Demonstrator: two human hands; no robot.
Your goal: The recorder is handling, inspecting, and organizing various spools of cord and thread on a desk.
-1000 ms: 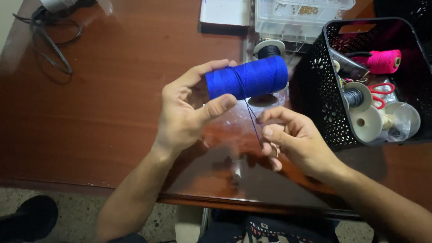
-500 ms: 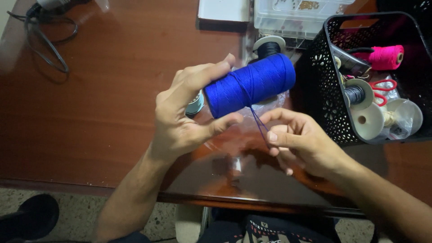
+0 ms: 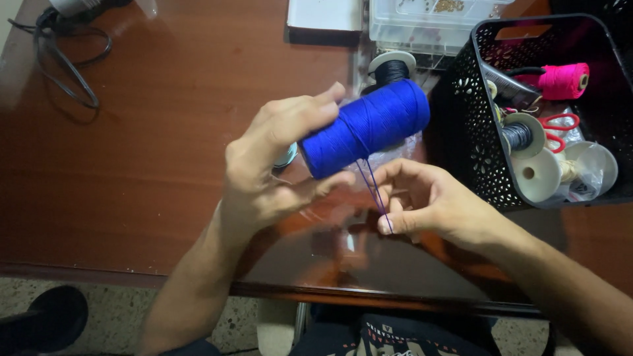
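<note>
My left hand (image 3: 273,158) grips a big spool of blue thread (image 3: 369,125) by its left end, holding it tilted above the brown table (image 3: 151,165). A doubled blue strand (image 3: 372,188) runs down from the spool. My right hand (image 3: 428,201) pinches that strand between thumb and fingers just below the spool.
A black perforated basket (image 3: 471,132) at the right holds a pink spool (image 3: 560,80), red-handled scissors (image 3: 560,128) and white bobbins. A black thread spool (image 3: 392,68) and a clear plastic box (image 3: 428,20) lie behind. Dark cables (image 3: 66,59) sit at the far left. The table's front edge runs below my wrists.
The blue spool has tilted, its right end rising. My right hand has slid slightly down along the strand, drawing more thread off the spool.
</note>
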